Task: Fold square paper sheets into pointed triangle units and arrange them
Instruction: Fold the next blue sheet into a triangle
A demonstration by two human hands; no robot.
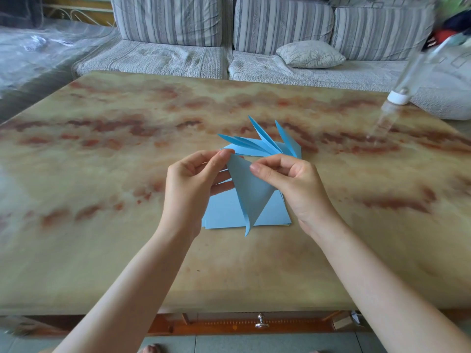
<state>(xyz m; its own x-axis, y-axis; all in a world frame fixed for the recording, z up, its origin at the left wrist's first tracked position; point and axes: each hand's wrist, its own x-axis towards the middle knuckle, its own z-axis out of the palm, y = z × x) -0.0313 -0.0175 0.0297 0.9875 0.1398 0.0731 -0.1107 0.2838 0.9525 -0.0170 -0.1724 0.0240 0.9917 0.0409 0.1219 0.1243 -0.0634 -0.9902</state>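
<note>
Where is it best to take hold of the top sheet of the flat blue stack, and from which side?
Probably by its near right corner, coming from the near edge. The stack lies flat on the table, so only edges and corners offer a pinch. That corner is bare, while the folded triangle, the left hand and the right hand cover its middle and far part.

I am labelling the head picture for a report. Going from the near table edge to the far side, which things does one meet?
Drawer knob → stack of flat blue sheets → fan of folded blue units → small pillow → striped sofa back. The held folded sheet overlaps the stack, so it is left out.
</note>
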